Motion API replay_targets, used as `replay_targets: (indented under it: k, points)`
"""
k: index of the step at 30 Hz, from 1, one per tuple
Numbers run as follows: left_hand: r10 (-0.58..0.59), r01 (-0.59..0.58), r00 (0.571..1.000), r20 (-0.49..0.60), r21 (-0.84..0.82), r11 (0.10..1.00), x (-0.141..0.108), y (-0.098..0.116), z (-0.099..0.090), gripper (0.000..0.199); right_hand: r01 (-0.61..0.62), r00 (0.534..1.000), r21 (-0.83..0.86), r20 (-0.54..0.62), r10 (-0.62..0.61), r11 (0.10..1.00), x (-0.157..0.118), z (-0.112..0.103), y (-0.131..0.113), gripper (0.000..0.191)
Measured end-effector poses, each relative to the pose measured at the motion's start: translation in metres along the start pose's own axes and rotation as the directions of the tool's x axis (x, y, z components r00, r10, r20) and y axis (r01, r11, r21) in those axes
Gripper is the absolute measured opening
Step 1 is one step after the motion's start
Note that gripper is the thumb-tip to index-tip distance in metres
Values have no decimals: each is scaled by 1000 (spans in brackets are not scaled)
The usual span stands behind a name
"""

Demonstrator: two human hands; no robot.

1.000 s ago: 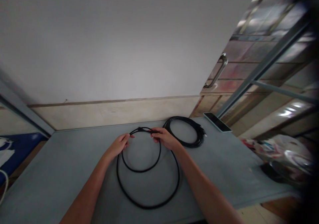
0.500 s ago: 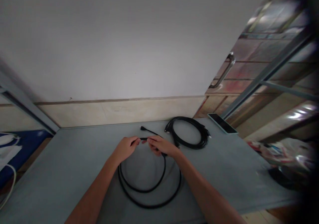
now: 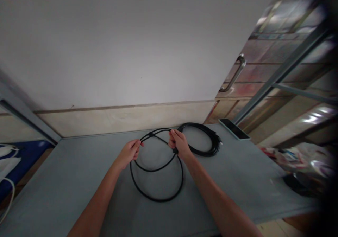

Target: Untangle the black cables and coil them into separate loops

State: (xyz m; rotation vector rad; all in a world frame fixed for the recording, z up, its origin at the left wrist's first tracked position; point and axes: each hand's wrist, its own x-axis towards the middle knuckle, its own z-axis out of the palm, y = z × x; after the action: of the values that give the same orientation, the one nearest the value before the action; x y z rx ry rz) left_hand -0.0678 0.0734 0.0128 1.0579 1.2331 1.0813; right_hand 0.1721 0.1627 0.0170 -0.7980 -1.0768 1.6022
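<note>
Hands have just spread. Left hand (image 3: pixel 129 152) and right hand (image 3: pixel 180 143) are now well apart along the top of the looped black cable (image 3: pixel 161 200); half a second ago they were nearly together.

Left grip: thumb and fingers pinched on the strands at the loops' upper left. Right grip: closed on the cable at the upper right. What else the right palm holds is hidden; can't tell.

Cable sits mid-worktop (image 3: pixel 79 184), in front of the wall (image 3: pixel 132 54). Big loop hangs toward the person, smaller one inside it. Dark connector (image 3: pixel 151 134) lies along the top strands between the hands; another dark piece (image 3: pixel 175 151) shows just below the right fingers.

Read: two holding points, so the loops look controlled, but the turns are still unequal and one strand cuts across from the connector toward the right hand. Not a tidy ring yet, in my judgement.

Diff vs half a second ago: connector end stuck out alone beyond the hands, now it's against the strands. Big loop's bottom has pulled up toward the hands; inner loop too. Right hand is farther back.

Unchanged: second coil (image 3: pixel 214 143) beside the right hand, phone-like device (image 3: pixel 234 128) beyond it.
</note>
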Motion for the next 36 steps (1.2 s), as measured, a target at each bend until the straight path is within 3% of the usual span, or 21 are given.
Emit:
replay_targets:
  k: [4, 10, 14, 20, 24, 27, 31, 36]
  points:
    - [60, -45, 991, -123, 123, 991, 5, -6, -10, 48, -165, 982, -5, 94, 165, 986, -10, 13, 3, 34]
    - [-39, 40, 999, -6, 156, 987, 4, -8, -15, 53, -246, 945, -90, 199, 260, 965, -16, 21, 5, 36]
    - [-80, 58, 993, 86, 226, 972, -3, -4, -9, 55, -214, 899, -304, 311, 309, 928, -18, 18, 7, 30]
    - [-134, 79, 972, 192, 267, 960, -7, -1, 3, 56, -14, 876, -612, 374, 305, 791, -23, 24, 16, 35]
    - [-66, 61, 995, 74, 75, 995, -5, -1, 6, 57, -37, 954, -485, 242, 175, 874, -15, 20, 21, 38]
    - [-43, 47, 996, 77, -60, 997, -4, -1, 1, 57, -22, 994, -270, 94, 49, 963, -7, 13, 18, 43]
    - [-18, 29, 997, 76, -150, 988, -2, -1, -5, 51, 55, 996, -78, -70, -61, 995, -1, 7, 10, 46]
    - [47, -39, 998, 44, -172, 984, 0, -4, -3, 43, 136, 963, -13, -234, -135, 991, -2, 9, 13, 46]
